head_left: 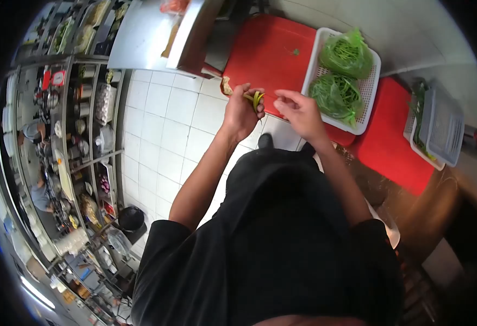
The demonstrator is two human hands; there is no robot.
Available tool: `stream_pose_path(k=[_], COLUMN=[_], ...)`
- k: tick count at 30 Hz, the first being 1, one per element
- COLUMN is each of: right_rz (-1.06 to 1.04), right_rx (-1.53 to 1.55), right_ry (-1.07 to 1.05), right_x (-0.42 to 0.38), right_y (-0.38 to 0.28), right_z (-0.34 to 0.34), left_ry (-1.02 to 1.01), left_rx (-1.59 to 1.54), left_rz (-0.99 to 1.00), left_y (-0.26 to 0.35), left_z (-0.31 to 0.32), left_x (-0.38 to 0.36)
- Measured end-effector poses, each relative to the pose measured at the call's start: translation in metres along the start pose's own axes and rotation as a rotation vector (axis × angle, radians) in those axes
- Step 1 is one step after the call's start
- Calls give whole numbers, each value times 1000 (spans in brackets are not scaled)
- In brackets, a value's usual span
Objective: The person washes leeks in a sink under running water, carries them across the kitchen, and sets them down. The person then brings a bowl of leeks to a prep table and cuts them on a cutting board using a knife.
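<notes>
My left hand [242,111] is closed around several slender yellow-green strips [257,101], which stick out between thumb and fingers; I cannot make out exactly what they are. To its right is my right hand [302,115], its fingers loosely bent and a little apart, with nothing visible in them. Both hands are in the air by the near edge of a red tabletop [271,54]. A white plastic basket [370,100] stands just beyond my right hand. In it lie two clear plastic bags of thin green vegetables, the far bag [347,54] and the near bag [336,98].
A second red surface [393,141] is at the right, bearing a basket with a translucent lid [442,122]. At the upper left stands a metal table [140,38]. Crowded metal shelves [70,125] line the left, with a black bucket [131,218] beside them. People work beyond the shelves.
</notes>
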State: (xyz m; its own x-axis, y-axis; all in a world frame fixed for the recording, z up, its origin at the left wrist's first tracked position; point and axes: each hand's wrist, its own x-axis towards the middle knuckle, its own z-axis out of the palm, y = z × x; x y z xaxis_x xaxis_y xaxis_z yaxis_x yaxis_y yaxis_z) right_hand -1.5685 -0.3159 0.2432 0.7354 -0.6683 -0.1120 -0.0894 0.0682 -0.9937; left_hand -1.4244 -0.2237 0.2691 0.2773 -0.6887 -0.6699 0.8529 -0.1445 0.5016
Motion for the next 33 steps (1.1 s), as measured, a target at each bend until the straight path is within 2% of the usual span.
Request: stream_pose_path(k=[2,4,7,9,13,14,15,19,23,27,33], right_rz=[-116,-99,-73,-122,-34,-134,-97,48,215,237,253], right_rx=[-174,-213,-304,-352,-288,-339,-332,-221,-67,-96,-62], right_ry=[-4,-68,-118,-146,-257,-242,-270,-382,-481,-593,-710], right_x=[14,18,16,16,16,17,17,26,40,54,63], right_y=[-5,-4,-14,-10,-12,-8,-6,-15,-25,-28,-36], right_z=[24,41,53,54,59,64,67,92,151,234,348], left_ry=[36,137,160,177,284,284,281,278,290,310,364], left_rx=[0,4,-7,128,355,365,371,332,319,278,395], left_rz=[69,111,153,116,191,231,269,204,216,268,145], left_y=[-3,-9,-19,-21,-28,-28,-28,-12,9,41,108], left_z=[-10,-14,-25,-31,-34,-34,-35,-55,-107,-175,-262], left_x=[0,-4,-11,-15,-25,-27,-29,-41,-57,-84,-140])
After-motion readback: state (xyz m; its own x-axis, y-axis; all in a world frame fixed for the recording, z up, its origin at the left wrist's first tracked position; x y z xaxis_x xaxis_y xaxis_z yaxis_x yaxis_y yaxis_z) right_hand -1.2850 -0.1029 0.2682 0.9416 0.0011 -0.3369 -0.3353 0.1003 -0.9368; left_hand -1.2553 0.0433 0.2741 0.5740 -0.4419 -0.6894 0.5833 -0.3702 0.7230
